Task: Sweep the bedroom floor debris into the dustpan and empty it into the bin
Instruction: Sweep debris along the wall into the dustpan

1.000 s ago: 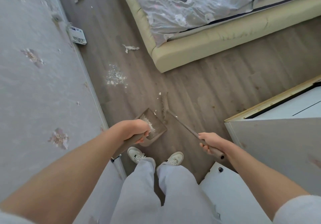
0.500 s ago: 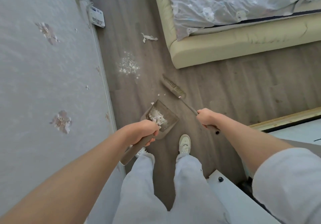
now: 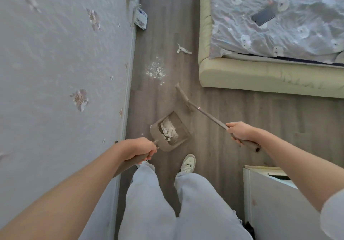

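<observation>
Taupe scoop dustpan (image 3: 170, 133), fluffy white debris (image 3: 169, 129), long-handled brush (image 3: 183, 98)

grey floral wall (image 3: 55, 72) left, wood floor (image 3: 242, 128), cream bed (image 3: 260, 77).

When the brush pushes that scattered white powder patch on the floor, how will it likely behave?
The white powder patch looks fine and loose, so it will probably smear and scatter rather than move as a clump. Stray specks ring it, so several passes of the brush toward the dustpan seem likely.
</observation>
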`<move>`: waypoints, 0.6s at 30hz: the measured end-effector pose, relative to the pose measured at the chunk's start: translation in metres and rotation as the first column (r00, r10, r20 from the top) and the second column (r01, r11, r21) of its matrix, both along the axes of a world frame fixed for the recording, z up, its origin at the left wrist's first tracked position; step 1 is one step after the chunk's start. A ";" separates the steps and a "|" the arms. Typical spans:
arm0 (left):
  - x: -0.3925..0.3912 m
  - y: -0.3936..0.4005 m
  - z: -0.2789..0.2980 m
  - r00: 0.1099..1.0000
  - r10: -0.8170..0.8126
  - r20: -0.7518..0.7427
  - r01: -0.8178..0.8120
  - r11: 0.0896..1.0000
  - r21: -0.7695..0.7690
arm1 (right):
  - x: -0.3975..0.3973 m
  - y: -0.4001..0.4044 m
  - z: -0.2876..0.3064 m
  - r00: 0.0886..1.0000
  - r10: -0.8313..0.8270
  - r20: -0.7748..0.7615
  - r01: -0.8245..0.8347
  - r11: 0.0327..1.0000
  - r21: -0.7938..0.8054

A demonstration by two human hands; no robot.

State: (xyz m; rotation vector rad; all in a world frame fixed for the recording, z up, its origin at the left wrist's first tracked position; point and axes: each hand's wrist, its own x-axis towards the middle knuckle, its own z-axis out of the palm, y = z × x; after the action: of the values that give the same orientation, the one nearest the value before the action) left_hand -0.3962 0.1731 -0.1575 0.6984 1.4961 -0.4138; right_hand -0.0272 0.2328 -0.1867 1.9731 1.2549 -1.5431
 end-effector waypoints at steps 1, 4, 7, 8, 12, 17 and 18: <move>-0.007 -0.010 0.002 1.000 0.022 0.001 -0.022 1.000 -0.001 | -0.002 0.007 -0.002 0.999 0.028 0.023 -0.028 1.000 0.013; -0.034 -0.049 0.013 0.988 0.157 0.000 -0.157 0.987 -0.013 | -0.022 0.021 -0.009 0.989 0.122 0.085 -0.125 0.991 0.040; -0.054 -0.085 0.025 0.956 0.292 0.005 -0.291 0.955 -0.056 | -0.047 0.020 -0.014 0.978 0.165 0.128 -0.171 0.984 0.039; -0.059 -0.096 0.028 0.946 0.325 0.006 -0.324 0.943 -0.071 | -0.054 0.017 -0.017 0.975 0.174 0.137 -0.181 0.983 0.036; -0.081 -0.131 0.026 0.910 0.414 -0.009 -0.413 0.905 -0.105 | -0.086 0.004 -0.030 0.962 0.211 0.170 -0.219 0.975 0.025; -0.110 -0.166 0.014 0.883 0.468 -0.041 -0.468 0.868 -0.167 | -0.136 -0.023 -0.039 0.952 0.272 0.140 -0.276 0.961 0.014; -0.114 -0.172 0.012 0.877 0.479 -0.043 -0.478 0.860 -0.178 | -0.147 -0.029 -0.040 0.955 0.273 0.117 -0.276 0.961 0.008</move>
State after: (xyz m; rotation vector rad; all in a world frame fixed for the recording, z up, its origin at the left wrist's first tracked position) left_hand -0.5104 0.0009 -0.1454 0.1627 1.5445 -0.1617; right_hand -0.1739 0.2035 -0.2268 1.7831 1.4347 -1.2673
